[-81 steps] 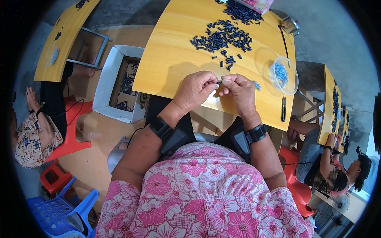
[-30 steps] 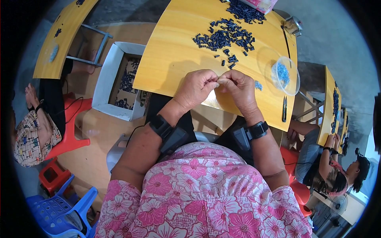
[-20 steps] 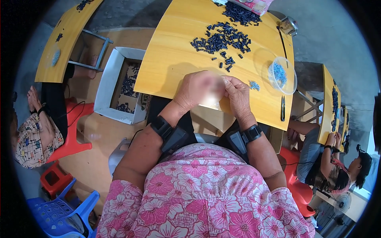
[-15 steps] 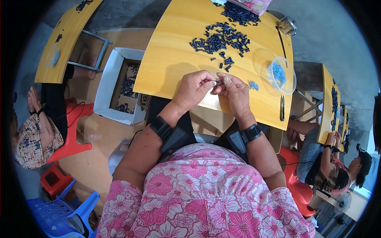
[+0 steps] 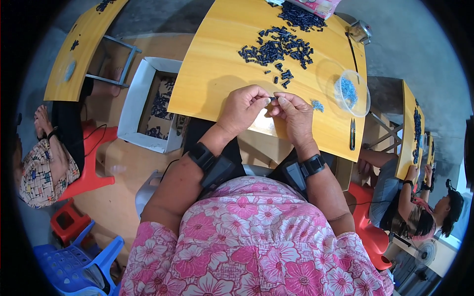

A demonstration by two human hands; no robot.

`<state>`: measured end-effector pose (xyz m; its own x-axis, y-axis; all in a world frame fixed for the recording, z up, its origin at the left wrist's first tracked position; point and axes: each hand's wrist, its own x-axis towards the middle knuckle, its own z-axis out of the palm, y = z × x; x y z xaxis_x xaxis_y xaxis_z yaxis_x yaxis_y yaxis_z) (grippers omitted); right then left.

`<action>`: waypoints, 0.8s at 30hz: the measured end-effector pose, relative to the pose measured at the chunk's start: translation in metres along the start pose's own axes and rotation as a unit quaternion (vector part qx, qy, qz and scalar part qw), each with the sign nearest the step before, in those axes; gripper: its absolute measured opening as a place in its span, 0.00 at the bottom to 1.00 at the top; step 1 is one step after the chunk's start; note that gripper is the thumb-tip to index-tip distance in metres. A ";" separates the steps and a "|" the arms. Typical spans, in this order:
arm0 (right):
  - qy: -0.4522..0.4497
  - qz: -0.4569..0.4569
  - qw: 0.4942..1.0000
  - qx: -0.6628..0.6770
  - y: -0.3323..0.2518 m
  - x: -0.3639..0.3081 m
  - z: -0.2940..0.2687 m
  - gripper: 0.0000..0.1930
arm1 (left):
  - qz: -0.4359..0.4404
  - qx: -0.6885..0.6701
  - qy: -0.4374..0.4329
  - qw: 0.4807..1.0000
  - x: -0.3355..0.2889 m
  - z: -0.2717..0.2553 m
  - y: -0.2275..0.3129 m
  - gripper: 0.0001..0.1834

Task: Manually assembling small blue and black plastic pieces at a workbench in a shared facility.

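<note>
Over the near edge of the yellow table (image 5: 207, 64), my left hand (image 5: 243, 108) and my right hand (image 5: 295, 112) meet fingertip to fingertip. Pinched between them is a small black cylindrical piece (image 5: 273, 98); its finer details are too small to make out. Beyond my hands lies a spread pile of similar black pieces (image 5: 276, 47), with a few strays on its near side. A small heap of tiny light-blue pieces (image 5: 317, 105) rests right of my right hand. More of these fill part of a clear round plastic tub (image 5: 364, 101) farther right.
Thread snips (image 5: 352, 134) lie near the table's right edge. A second black pile (image 5: 301, 17), a pink bag (image 5: 321, 6) and a metal pot (image 5: 359, 32) are at the far end. An open white box (image 5: 132, 106) holding black pieces stands left. People sit at side tables.
My hands stay together on the black piece, with the fingers of the right shifting slightly. The whole view has moved a little. At the right, another person's hands have come apart.
</note>
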<state>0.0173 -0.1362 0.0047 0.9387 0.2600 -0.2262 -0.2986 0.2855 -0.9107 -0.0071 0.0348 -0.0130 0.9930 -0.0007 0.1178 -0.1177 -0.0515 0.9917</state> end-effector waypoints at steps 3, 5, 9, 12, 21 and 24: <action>-0.001 -0.001 1.000 0.004 0.001 0.001 -0.003 0.09 | -0.017 0.016 -0.007 1.000 0.000 0.000 0.003 0.05; -0.007 -0.001 1.000 -0.005 0.001 0.001 -0.003 0.09 | -0.019 0.019 -0.010 1.000 0.001 -0.001 0.002 0.05; -0.015 0.004 1.000 -0.010 0.002 0.002 -0.008 0.09 | -0.024 0.019 -0.022 0.999 0.001 -0.002 0.001 0.06; -0.020 0.000 1.000 -0.012 0.002 0.002 -0.007 0.09 | -0.024 0.015 -0.024 0.999 0.002 -0.004 -0.004 0.07; -0.019 -0.010 0.999 -0.029 0.004 0.004 -0.006 0.09 | -0.025 0.036 -0.020 0.999 0.004 -0.003 -0.001 0.07; -0.026 -0.014 0.999 -0.042 0.005 0.004 -0.006 0.09 | -0.046 0.057 -0.026 0.997 0.003 0.000 0.006 0.05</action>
<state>0.0204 -0.1394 -0.0027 0.9355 0.3013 -0.1847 -0.2556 0.2158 -0.9424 -0.0044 0.0348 -0.0066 0.9988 -0.0434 0.0214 -0.0284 -0.1660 0.9857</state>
